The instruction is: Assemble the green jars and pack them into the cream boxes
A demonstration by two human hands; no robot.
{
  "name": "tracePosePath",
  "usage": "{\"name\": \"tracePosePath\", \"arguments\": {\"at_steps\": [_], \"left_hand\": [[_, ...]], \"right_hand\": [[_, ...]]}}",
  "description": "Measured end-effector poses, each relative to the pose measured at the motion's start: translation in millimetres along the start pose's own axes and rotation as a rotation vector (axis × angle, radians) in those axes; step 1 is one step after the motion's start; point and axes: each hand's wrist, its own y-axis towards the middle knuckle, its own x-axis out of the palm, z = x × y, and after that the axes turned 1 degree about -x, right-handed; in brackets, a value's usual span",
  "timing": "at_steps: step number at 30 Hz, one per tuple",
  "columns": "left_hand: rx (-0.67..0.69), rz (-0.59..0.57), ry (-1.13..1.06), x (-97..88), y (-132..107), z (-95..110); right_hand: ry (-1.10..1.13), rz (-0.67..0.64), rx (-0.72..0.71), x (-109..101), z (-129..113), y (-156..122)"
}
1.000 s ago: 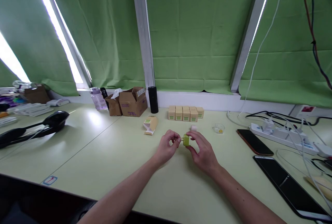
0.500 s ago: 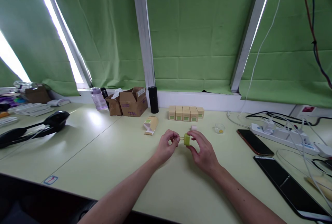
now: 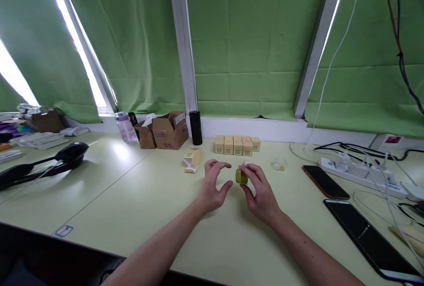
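A small olive-green rounded case (image 3: 241,176) is held above the table by my right hand (image 3: 263,195), with thumb below and fingers on top. Just left of the case, my left hand (image 3: 212,188) is open, thumb and fingers apart with nothing between them. An opened small cardboard box (image 3: 193,160) lies beyond my left hand. Behind my right fingers a small pale piece (image 3: 246,162) shows only partly. A little clear plastic bag or container (image 3: 280,165) with something yellow in it rests farther right.
Several small cardboard boxes (image 3: 233,145) stand in a row at the back. Nearby are a black cylinder (image 3: 195,127), a larger carton (image 3: 170,131) and a purple bottle (image 3: 126,126). Two phones (image 3: 325,182) and a power strip (image 3: 361,173) with loose cables occupy the right side.
My left hand has let go of the thin loop or cord at the case's left side and spread its fingers. The case has turned slightly in my right hand.
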Motion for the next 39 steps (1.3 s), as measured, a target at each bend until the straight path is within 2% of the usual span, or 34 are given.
{"name": "tracePosePath", "arguments": {"at_steps": [5, 11, 20, 39], "left_hand": [[0.143, -0.037, 0.062, 2.9, -0.2, 2.1], [0.165, -0.052, 0.082, 4.8, -1.1, -4.8], [0.235, 0.014, 0.09, 3.8, 0.5, -2.8], [0.255, 0.049, 0.096, 3.6, 1.1, -0.4]], "right_hand": [[-0.009, 0.024, -0.053, 1.2, 1.5, 0.0], [0.005, 0.046, -0.122, -1.4, 1.5, 2.8], [-0.07, 0.046, -0.264, -4.8, 1.0, 8.1], [-0.12, 0.007, -0.255, -3.3, -3.8, 8.8]]}}
